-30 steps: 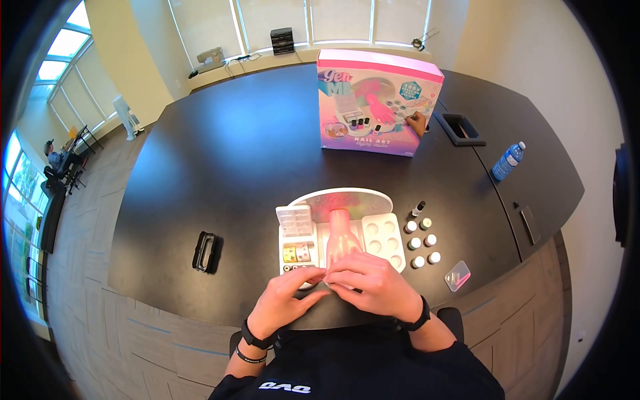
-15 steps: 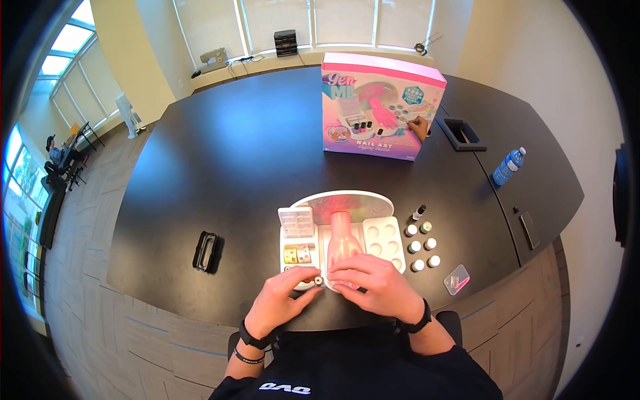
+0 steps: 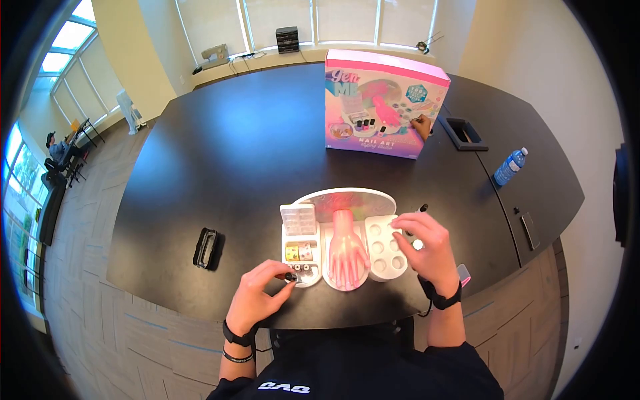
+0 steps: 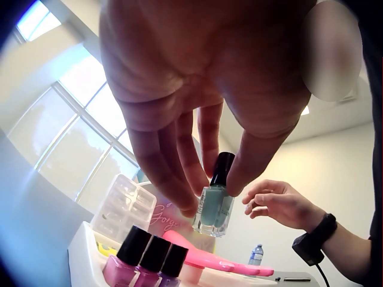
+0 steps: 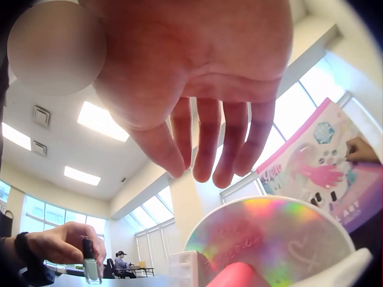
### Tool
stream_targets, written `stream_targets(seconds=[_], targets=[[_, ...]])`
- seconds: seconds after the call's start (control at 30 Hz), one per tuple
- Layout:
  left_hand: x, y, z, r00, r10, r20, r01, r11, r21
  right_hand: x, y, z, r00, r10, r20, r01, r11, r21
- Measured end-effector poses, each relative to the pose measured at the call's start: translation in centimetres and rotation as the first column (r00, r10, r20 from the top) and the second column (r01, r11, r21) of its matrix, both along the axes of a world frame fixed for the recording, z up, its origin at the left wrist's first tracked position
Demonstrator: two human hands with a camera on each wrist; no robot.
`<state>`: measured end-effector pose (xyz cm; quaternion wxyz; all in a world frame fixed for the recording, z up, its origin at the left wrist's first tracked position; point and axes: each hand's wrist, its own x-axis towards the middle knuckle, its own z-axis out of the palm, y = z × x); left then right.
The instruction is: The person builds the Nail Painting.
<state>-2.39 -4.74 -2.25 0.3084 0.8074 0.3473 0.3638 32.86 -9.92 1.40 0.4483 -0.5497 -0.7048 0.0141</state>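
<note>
My left hand [image 3: 257, 293] pinches a small nail polish bottle [image 4: 213, 210] by its black cap, between thumb and fingers. The bottle hangs upright, its polish a pale teal, close over the front left of a white nail art station [image 3: 288, 230]. Several black-capped polish bottles [image 4: 153, 257] in pink and purple stand in that corner. A pink model hand [image 3: 347, 252] lies palm down in the station's middle. My right hand [image 3: 430, 248] holds nothing, its fingers loosely bent above the round-welled palette [image 3: 387, 267] and partly hiding white-capped bottles.
A holographic mirror [image 5: 281, 230] rises behind the model hand. The product box [image 3: 380, 110] stands farther back, a water bottle [image 3: 511, 167] to its right. A black-framed object [image 3: 209, 249] lies on the left. Behind my right wrist shows a small clear case [image 3: 463, 274].
My hands were together at the front of the model hand and are now apart. The right moved right over the palette; the left moved left with the polish bottle, uncovering the model hand's fingers.
</note>
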Motion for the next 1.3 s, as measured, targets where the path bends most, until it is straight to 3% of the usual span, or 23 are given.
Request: stream_targets(seconds=[0.43,0.73,1.3], targets=[[-1.1,0.9,-1.8,0.998,-0.018,-0.068,0.011,0.996,-0.094,7.2,1.9,-3.3,0.915,-0.352,0.199,0.385,0.907,-0.17],[-0.6,0.9,-3.0,0.993,-0.046,-0.11,0.036,0.995,-0.098,9.7,2.7,-6.1,0.901,-0.374,0.222,0.43,0.842,-0.327],[-0.3,0.7,-3.2,0.98,0.014,-0.201,-0.006,0.999,0.041,10.7,4.0,-7.9,0.902,-0.404,0.153,0.431,0.83,-0.353]])
